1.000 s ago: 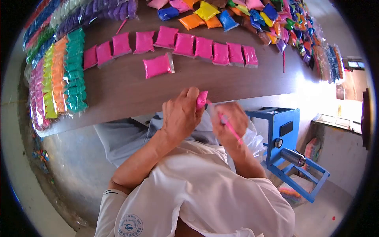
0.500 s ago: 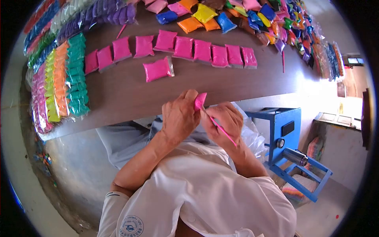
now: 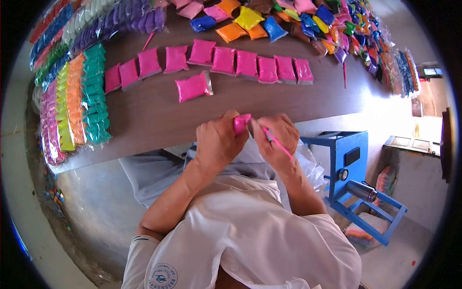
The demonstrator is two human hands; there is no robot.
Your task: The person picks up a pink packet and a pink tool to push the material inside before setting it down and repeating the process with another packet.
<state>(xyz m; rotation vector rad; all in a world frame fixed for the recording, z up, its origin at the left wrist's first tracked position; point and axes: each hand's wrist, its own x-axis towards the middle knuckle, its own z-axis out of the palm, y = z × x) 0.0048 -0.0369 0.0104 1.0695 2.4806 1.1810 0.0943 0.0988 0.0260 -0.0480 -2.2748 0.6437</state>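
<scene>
My left hand [image 3: 215, 137] is closed around a small pink packet [image 3: 241, 124], whose upper end sticks out past the thumb and fingers. Just to its right, my right hand [image 3: 278, 137] grips a thin pink stick-like tool [image 3: 280, 144]. The tool's rear end points down along the wrist, and its front end is hidden by the fingers. A narrow gap separates the right fingertips from the packet. On the table beyond both hands lies a single pink packet [image 3: 191, 87] with a clear end. Behind that one, a curved row of pink packets [image 3: 224, 60] stretches across.
Bagged strips of coloured packets [image 3: 96, 106] line the brown table's [image 3: 144, 115] left side. Loose mixed packets [image 3: 308, 24] are heaped at the back right. A blue stool [image 3: 358, 149] at the right carries a phone [image 3: 352, 155] and a metal flask [image 3: 361, 190].
My right hand has shifted slightly right and up, away from the pink packet, with the pink tool still in it. My left hand keeps the packet in nearly the same place.
</scene>
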